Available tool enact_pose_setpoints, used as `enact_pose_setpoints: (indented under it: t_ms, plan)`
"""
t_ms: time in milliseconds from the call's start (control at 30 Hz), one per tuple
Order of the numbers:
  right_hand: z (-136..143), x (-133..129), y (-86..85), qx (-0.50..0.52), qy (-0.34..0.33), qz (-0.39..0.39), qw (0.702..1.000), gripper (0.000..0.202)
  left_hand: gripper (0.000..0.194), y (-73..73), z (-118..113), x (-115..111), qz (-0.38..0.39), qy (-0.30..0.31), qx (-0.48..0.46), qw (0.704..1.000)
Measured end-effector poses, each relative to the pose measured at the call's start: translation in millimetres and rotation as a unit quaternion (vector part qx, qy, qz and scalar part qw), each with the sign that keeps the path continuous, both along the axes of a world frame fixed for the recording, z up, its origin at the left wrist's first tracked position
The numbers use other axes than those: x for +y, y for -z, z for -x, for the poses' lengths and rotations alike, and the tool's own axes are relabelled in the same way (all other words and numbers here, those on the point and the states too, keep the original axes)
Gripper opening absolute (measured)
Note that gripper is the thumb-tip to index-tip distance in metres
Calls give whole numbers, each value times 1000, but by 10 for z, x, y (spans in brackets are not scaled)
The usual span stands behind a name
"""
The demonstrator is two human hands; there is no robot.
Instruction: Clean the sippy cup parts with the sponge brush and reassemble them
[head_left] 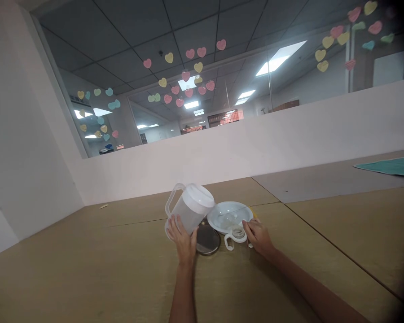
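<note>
My left hand (181, 237) is wrapped round the lower side of a translucent white pitcher (190, 211), which leans to the right with its lid on and its handle at the upper left. My right hand (258, 235) is closed in a pinch; what lies in its fingers is too small to name. Close to it stands a clear container with a white collar and handle (237, 233), its mouth uncovered. Behind that is a white dish (227, 211) with something clear and whitish in it. A dark round metal tray (208, 242) lies beside the pitcher, partly covered by it.
All of this rests on a wooden table (128, 269) with seams across its top. A yellow object (254, 211) shows partly behind my right hand. A teal cloth (390, 167) lies at the far right. A white wall (222, 154) with a window above bounds the back.
</note>
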State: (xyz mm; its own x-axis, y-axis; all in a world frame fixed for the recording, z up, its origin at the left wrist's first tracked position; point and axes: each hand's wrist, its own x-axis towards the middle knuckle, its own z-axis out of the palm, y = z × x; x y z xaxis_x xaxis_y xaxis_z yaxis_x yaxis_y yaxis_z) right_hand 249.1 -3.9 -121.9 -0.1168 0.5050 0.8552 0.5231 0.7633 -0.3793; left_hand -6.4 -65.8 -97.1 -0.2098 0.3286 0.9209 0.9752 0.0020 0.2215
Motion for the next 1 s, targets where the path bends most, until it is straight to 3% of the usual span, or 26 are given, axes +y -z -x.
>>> enact_pose_setpoints:
  t_ms: [200, 367, 600, 1000]
  plan:
    - [3, 10, 12, 1, -2, -3, 1000, 45, 96, -50, -43, -54, -27, 49, -60, 997]
    - [4, -1, -4, 0, -3, 5, 1000, 47, 100, -22, -36, -41, -39, 75, -13, 996]
    - [-2, -22, -41, -9, 1, 12, 1000, 48, 93, -8, -40, -5, -40, 140, 81, 986]
    - [1, -1, -25, -3, 1, 6, 1000, 46, 75, 21, -41, 32, -43, 201, 49, 977]
